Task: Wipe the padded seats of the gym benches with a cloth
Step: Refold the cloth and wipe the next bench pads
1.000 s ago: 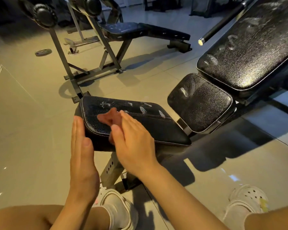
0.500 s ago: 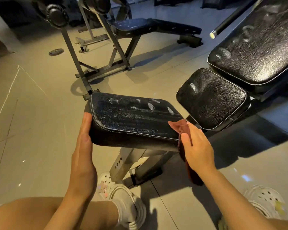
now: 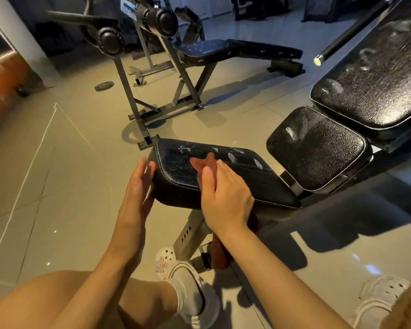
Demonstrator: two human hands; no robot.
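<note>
A black padded bench seat (image 3: 176, 162) with pale scuff marks lies just in front of me. My right hand (image 3: 223, 193) presses a reddish-brown cloth (image 3: 207, 161) flat on the seat's near left part, fingers straight; the cloth's tail hangs down below my wrist. My left hand (image 3: 135, 195) rests with straight fingers against the seat's left side edge. A second square seat pad (image 3: 316, 148) and a long inclined back pad (image 3: 370, 91) stand to the right.
Another bench (image 3: 237, 52) on a grey steel frame (image 3: 152, 110) stands behind on the tiled floor. A small weight plate (image 3: 104, 86) lies at the far left. A black bar (image 3: 342, 38) slants above the back pad. My white shoes (image 3: 195, 295) are under the seat.
My right hand has swept the cloth back from the seat's right front corner to its left part. My left hand stays at the left edge.
</note>
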